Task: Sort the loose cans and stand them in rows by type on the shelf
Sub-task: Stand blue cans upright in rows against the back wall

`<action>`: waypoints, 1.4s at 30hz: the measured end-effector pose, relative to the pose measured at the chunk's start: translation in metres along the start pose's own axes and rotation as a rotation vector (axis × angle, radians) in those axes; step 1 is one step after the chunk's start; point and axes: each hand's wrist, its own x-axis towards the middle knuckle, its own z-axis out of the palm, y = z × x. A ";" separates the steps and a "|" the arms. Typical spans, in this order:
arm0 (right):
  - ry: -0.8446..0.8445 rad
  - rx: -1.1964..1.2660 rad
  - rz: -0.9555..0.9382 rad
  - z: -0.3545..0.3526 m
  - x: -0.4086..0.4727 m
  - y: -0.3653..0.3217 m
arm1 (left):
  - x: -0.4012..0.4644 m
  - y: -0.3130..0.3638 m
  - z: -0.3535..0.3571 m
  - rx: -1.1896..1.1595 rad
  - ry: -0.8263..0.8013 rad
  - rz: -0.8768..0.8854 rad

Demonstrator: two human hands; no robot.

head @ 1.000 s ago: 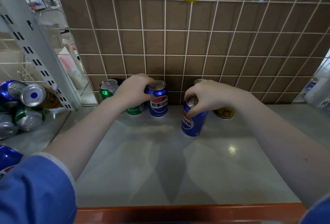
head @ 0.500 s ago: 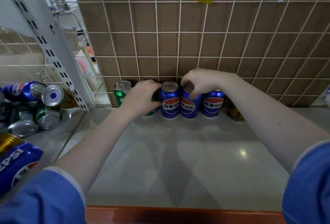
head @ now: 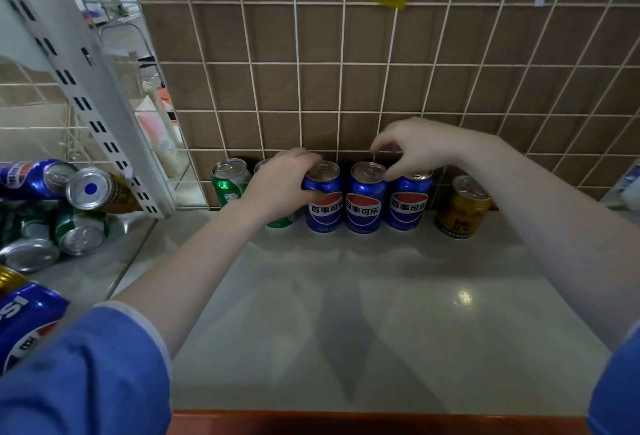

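Three blue Pepsi cans stand upright in a row against the tiled back wall: a left can [head: 323, 207], a middle can [head: 365, 207] and a right can [head: 408, 206]. My left hand [head: 280, 181] grips the left can, thumb on its front. My right hand [head: 412, 149] hovers just above the middle and right cans with loosely curled fingers and holds nothing. A green can [head: 228, 183] stands at the far left of the row, with a second green can [head: 280, 221] mostly hidden behind my left hand. A yellow can [head: 462, 207] stands apart at the right.
The grey shelf [head: 363, 313] has an orange front edge. A white slotted upright [head: 86, 88] and a wire divider separate it from the left bay, where several loose cans [head: 52, 206] lie on their sides. Another Pepsi can [head: 24, 323] lies at the near left.
My right hand carried a Pepsi can back, stood it between the other two blue cans and has let go, lifting off. My left hand stayed on the left can.
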 end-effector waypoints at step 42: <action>0.037 0.074 0.127 0.029 -0.012 0.041 | 0.055 0.047 0.034 -0.190 -0.115 0.071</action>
